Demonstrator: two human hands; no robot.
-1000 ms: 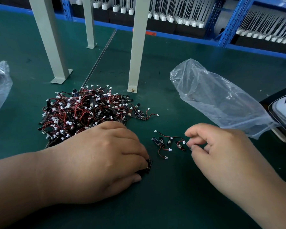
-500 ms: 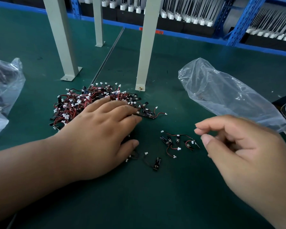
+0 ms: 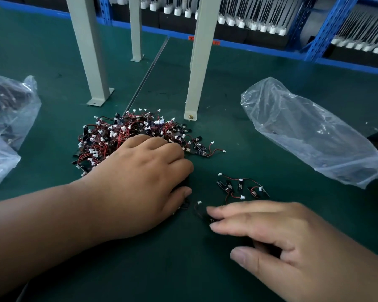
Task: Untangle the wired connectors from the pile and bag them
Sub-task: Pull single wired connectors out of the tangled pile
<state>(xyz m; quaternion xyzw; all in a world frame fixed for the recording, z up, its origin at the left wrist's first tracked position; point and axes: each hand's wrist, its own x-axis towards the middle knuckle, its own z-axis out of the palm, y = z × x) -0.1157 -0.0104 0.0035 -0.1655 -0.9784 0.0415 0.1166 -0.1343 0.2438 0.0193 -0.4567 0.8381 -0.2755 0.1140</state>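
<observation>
right hand (image 3: pixel 292 247) flat, fingers straight, fingertips (image 3: pixel 216 210) on one loose connector (image 3: pixel 208 218); nothing pinched. left hand (image 3: pixel 144 182) palm-down on the near edge of the pile (image 3: pixel 118 136), fingers bent; we cannot tell if it holds anything. we'd drag the loose piece clear of the left thumb, toward the sorted few (image 3: pixel 240 188) just beyond the right fingertips, wire untangled. clear bag (image 3: pixel 303 131) well beyond the right hand looks empty; second bag (image 3: pixel 9 118) far outside the left wrist holds connectors.

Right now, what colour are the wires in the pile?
The wires are red and black; the head view shows them best.
</observation>
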